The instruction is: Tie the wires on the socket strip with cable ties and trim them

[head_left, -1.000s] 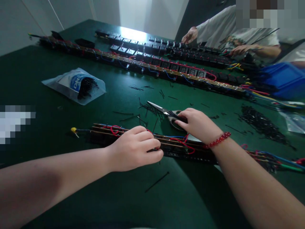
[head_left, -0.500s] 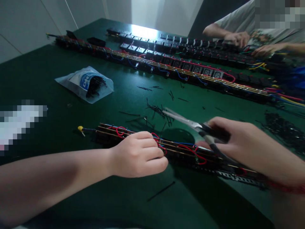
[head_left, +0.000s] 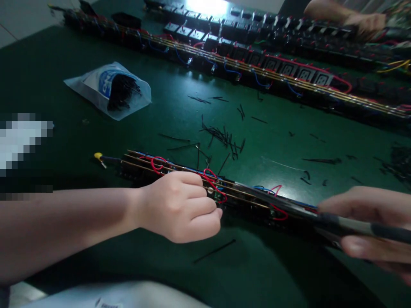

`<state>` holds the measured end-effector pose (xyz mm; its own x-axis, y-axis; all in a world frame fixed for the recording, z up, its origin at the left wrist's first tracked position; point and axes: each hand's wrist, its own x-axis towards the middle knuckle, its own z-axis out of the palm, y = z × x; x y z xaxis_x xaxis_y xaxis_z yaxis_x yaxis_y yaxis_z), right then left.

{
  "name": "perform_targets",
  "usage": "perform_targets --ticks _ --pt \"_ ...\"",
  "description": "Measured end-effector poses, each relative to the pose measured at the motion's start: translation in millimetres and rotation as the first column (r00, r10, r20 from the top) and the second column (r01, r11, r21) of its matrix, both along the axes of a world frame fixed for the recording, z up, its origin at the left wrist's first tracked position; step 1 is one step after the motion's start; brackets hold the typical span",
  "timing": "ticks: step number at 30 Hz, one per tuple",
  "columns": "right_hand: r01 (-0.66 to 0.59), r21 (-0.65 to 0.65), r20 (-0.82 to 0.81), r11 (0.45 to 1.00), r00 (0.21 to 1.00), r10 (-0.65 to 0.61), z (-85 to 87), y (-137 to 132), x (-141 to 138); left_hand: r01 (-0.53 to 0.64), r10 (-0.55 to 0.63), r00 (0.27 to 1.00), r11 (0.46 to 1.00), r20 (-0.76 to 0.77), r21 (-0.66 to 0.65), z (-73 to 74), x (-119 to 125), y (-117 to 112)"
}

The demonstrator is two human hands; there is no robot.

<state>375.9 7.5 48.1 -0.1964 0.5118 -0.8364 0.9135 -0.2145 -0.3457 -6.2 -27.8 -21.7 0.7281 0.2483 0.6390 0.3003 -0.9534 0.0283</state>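
A long black power strip with brass rails, red loops and blue wires lies in front of me. My left hand is closed in a fist over its middle, knuckles up; whatever its fingers grip is hidden. Closed around dark-and-grey handles, my right hand holds long-nose pliers. Their blurred jaws point left and lie low over the rails, right of my left hand. A yellow-tipped lead sticks out from the strip's left end. One black cable tie rests on the near side.
Black tie offcuts lie scattered beyond the strip. An opened plastic bag of black ties lies farther left. Longer wired strips cross the green table at the back, where another person's hand is working. A dark pile sits right.
My right hand has moved right and down, bringing the pliers from above the offcuts to the strip's rails. My left hand stays at about the same spot. The view has tilted down.
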Motion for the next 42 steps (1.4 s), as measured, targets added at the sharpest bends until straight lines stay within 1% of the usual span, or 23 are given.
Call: perform_targets --ticks 1,3,6,8,14,19,23,30,34,38,42 --pt "-0.011 -0.092 -0.022 0.996 1.000 0.009 -0.5 -2.3 -0.4 0.003 -0.003 1.000 1.000 -0.001 -0.003 0.6 -0.2 0.2" --pt "-0.024 -0.210 -0.047 0.977 0.999 0.015 -2.0 -5.2 -6.1 0.007 -0.007 1.000 1.000 -0.007 -0.009 1.4 -0.6 0.6" --pt "-0.020 -0.284 -0.039 0.959 0.999 0.009 -4.5 -5.3 -16.8 0.012 -0.013 1.000 1.000 -0.015 -0.015 2.0 -1.4 1.1" --pt "-0.007 -0.297 -0.036 0.955 0.999 -0.004 -4.8 -3.6 -20.2 0.020 -0.020 1.000 1.000 -0.015 -0.018 2.0 -2.0 1.3" --pt "-0.032 -0.330 -0.047 0.943 0.999 0.017 -2.9 1.3 -24.2 0.035 -0.036 0.999 0.999 -0.023 -0.027 1.8 -2.7 2.0" --pt "-0.024 -0.355 -0.058 0.935 0.998 0.003 -3.6 2.2 -31.5 0.033 -0.033 0.999 0.999 -0.016 -0.037 1.8 -1.2 1.3" --pt "-0.050 -0.370 -0.088 0.928 0.996 0.018 -4.1 2.2 -36.7 0.027 -0.028 1.000 0.999 -0.010 -0.043 1.6 0.2 0.2" --pt "0.034 -0.343 -0.013 0.939 0.999 -0.040 -8.4 -2.6 -41.4 0.010 -0.010 1.000 1.000 -0.030 -0.002 1.7 1.1 -1.2" --pt "-0.026 -0.381 -0.064 0.924 0.998 0.001 -5.3 -0.8 -51.7 0.002 -0.002 1.000 1.000 -0.022 0.004 2.4 1.2 -0.7" --pt "-0.052 -0.399 -0.094 0.916 0.995 0.015 -0.7 3.6 -62.7 0.007 -0.007 1.000 1.000 -0.014 -0.005 2.6 1.3 -0.2" --pt "-0.084 -0.408 -0.130 0.909 0.991 0.034 0.9 5.1 -67.3 -0.006 0.007 1.000 1.000 -0.019 0.010 2.4 1.1 0.6"
